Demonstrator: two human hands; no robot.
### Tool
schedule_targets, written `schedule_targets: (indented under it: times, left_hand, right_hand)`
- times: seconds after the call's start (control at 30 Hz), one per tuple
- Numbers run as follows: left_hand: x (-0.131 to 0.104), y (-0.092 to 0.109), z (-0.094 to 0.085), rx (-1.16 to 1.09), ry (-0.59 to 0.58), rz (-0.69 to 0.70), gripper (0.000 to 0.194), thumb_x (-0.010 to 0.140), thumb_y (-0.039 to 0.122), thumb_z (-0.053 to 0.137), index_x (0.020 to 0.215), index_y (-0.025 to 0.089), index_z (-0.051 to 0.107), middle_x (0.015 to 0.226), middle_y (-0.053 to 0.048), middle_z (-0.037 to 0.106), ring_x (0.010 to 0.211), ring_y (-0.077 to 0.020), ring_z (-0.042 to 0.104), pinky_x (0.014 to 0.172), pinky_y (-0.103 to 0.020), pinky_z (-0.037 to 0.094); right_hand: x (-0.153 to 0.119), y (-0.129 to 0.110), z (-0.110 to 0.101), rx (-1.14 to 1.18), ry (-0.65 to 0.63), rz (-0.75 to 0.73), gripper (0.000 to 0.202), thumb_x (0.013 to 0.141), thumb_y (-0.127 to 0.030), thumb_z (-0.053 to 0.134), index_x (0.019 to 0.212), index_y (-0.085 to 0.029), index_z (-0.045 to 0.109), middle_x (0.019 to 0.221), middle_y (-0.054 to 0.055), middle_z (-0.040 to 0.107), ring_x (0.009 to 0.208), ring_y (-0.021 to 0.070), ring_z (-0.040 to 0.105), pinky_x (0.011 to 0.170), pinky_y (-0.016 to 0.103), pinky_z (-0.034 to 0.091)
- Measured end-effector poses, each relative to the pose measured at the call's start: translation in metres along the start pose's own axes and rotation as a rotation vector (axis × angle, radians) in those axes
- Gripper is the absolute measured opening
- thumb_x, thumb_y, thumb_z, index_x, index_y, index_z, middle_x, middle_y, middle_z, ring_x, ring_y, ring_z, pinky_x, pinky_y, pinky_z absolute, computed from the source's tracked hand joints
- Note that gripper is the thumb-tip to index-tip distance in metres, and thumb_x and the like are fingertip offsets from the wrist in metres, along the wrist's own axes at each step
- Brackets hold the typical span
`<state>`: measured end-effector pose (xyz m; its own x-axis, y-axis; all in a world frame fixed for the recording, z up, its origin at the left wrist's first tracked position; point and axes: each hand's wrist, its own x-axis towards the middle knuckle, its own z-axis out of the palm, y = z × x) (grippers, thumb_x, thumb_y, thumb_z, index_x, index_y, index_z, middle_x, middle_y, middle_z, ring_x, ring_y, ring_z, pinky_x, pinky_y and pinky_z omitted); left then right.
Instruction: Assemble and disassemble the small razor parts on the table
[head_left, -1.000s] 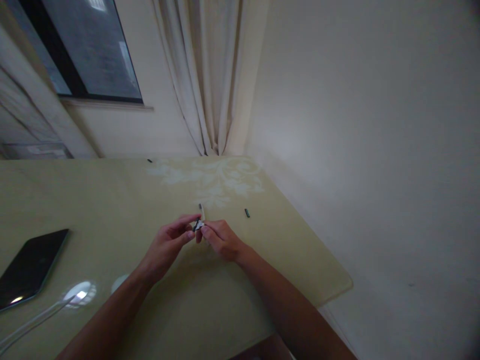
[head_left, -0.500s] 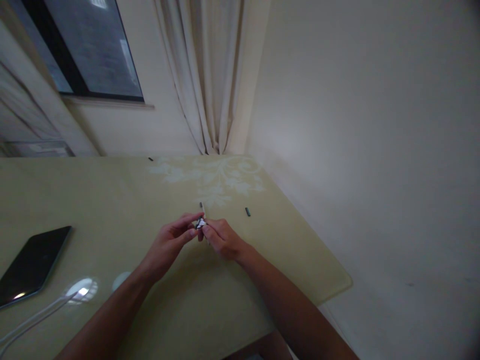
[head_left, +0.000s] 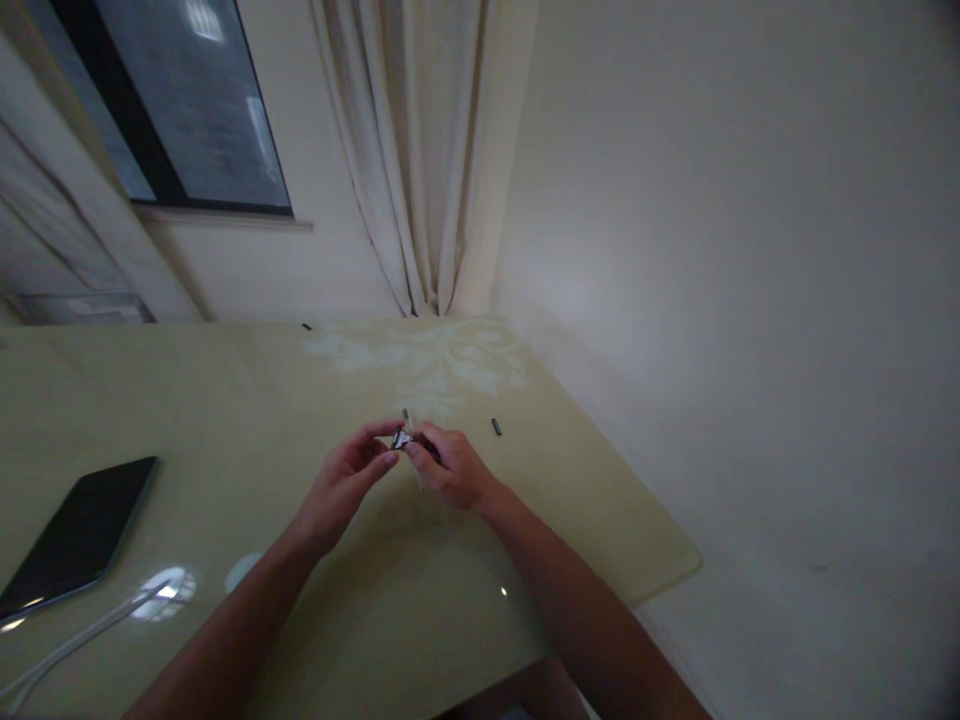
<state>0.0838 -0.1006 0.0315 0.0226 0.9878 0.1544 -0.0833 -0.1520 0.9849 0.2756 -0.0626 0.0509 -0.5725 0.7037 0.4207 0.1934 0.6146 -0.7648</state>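
Observation:
Between my two hands, over the table, is a small black and white object (head_left: 401, 438) whose kind is too small to make out. My left hand (head_left: 351, 470) pinches its left side between thumb and fingertips. From the other side, the thumb and fingers of my right hand (head_left: 448, 466) close on it, covering part of it. Just behind the hands lies a thin pale stick-like thing (head_left: 407, 418) with a dark tip, partly hidden by the fingers. To the right of my right hand, a short dark bar (head_left: 496, 427) rests on the table.
The pale yellow-green table (head_left: 585, 520) has a white floral pattern at its far end. A black tablet (head_left: 79, 530) and white cable (head_left: 82, 635) lie at left. A tiny dark piece (head_left: 307, 326) sits near the far edge. The wall (head_left: 712, 300) borders the right side.
My right hand has turned slightly, and its fingers are curled more around the small object. The view has tilted up a little. Both hands keep their hold.

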Motion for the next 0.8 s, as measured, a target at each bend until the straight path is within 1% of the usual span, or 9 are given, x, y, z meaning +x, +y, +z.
schedule_targets:
  times: [0.1, 0.2, 0.27, 0.33, 0.43, 0.5, 0.63, 0.73, 0.8]
  left_hand:
    - [0.003, -0.004, 0.000, -0.051, 0.045, -0.004, 0.050, 0.082, 0.047, 0.080, 0.126, 0.025, 0.071, 0.115, -0.007, 0.072, 0.084, -0.0152, 0.059, 0.078, -0.027, 0.049]
    - [0.005, -0.010, 0.000, 0.005, 0.052, -0.004, 0.057, 0.090, 0.052, 0.069, 0.140, 0.027, 0.060, 0.125, -0.010, 0.070, 0.077, -0.0140, 0.057, 0.073, -0.028, 0.049]
    - [0.006, -0.017, 0.000, 0.203, 0.038, 0.040, 0.055, 0.095, 0.053, 0.060, 0.143, 0.026, 0.058, 0.126, -0.012, 0.070, 0.080, -0.0171, 0.059, 0.074, -0.032, 0.051]
    - [0.006, -0.025, 0.001, 0.490, -0.015, 0.139, 0.049, 0.096, 0.050, 0.057, 0.138, 0.024, 0.062, 0.127, -0.013, 0.070, 0.095, -0.0233, 0.062, 0.085, -0.039, 0.052]
    - [0.002, -0.036, 0.004, 0.852, -0.148, 0.289, 0.038, 0.096, 0.044, 0.058, 0.127, 0.025, 0.070, 0.136, -0.012, 0.067, 0.119, -0.0309, 0.057, 0.105, -0.052, 0.043]
    - [-0.002, -0.037, 0.007, 0.980, -0.205, 0.323, 0.033, 0.096, 0.045, 0.059, 0.118, 0.025, 0.073, 0.134, -0.012, 0.068, 0.121, -0.0318, 0.057, 0.107, -0.053, 0.041]
    - [-0.008, -0.032, 0.010, 1.068, -0.214, 0.296, 0.031, 0.096, 0.051, 0.058, 0.101, 0.023, 0.070, 0.114, -0.010, 0.069, 0.106, -0.0278, 0.063, 0.096, -0.044, 0.048]
    - [-0.009, -0.027, 0.010, 1.133, -0.100, 0.216, 0.032, 0.094, 0.053, 0.056, 0.094, 0.022, 0.063, 0.105, -0.008, 0.066, 0.088, -0.0237, 0.065, 0.079, -0.036, 0.049]
    - [-0.010, -0.025, 0.009, 1.200, -0.035, 0.141, 0.033, 0.094, 0.055, 0.054, 0.087, 0.022, 0.057, 0.092, -0.005, 0.064, 0.077, -0.0222, 0.062, 0.069, -0.033, 0.045]
  right_hand:
    - [0.003, -0.006, -0.003, -0.049, 0.050, 0.053, 0.018, 0.099, -0.034, 0.057, 0.113, -0.022, 0.055, 0.068, -0.007, 0.052, 0.058, 0.0134, 0.049, 0.060, 0.025, 0.035]
    - [0.008, 0.000, -0.021, -0.083, 0.169, 0.070, 0.013, 0.098, -0.032, 0.056, 0.105, -0.022, 0.058, 0.080, -0.002, 0.060, 0.069, 0.0146, 0.054, 0.066, 0.025, 0.040]
    - [0.010, 0.015, -0.044, -0.109, 0.286, 0.106, 0.016, 0.098, -0.035, 0.056, 0.100, -0.020, 0.061, 0.089, 0.001, 0.061, 0.075, 0.0154, 0.056, 0.070, 0.026, 0.043]
    - [0.008, 0.037, -0.071, -0.196, 0.357, 0.162, 0.016, 0.093, -0.035, 0.063, 0.092, -0.019, 0.066, 0.093, 0.004, 0.061, 0.079, 0.0163, 0.056, 0.074, 0.028, 0.045]
    - [-0.006, 0.072, -0.105, -0.371, 0.475, 0.358, 0.017, 0.088, -0.033, 0.065, 0.082, -0.017, 0.071, 0.082, 0.004, 0.060, 0.079, 0.0184, 0.057, 0.076, 0.030, 0.044]
    - [-0.019, 0.090, -0.117, -0.438, 0.528, 0.480, 0.019, 0.088, -0.033, 0.066, 0.081, -0.017, 0.073, 0.076, 0.004, 0.063, 0.077, 0.0193, 0.059, 0.073, 0.029, 0.043]
    - [-0.037, 0.108, -0.123, -0.395, 0.566, 0.635, 0.021, 0.083, -0.033, 0.072, 0.094, -0.015, 0.077, 0.082, 0.007, 0.074, 0.075, 0.0195, 0.066, 0.069, 0.028, 0.045]
    - [-0.037, 0.110, -0.120, -0.438, 0.546, 0.667, 0.017, 0.081, -0.030, 0.076, 0.090, -0.016, 0.079, 0.086, 0.009, 0.077, 0.079, 0.0210, 0.070, 0.070, 0.029, 0.047]
    - [-0.035, 0.110, -0.117, -0.475, 0.498, 0.671, 0.013, 0.081, -0.029, 0.077, 0.086, -0.017, 0.079, 0.085, 0.010, 0.078, 0.080, 0.0223, 0.071, 0.070, 0.030, 0.048]
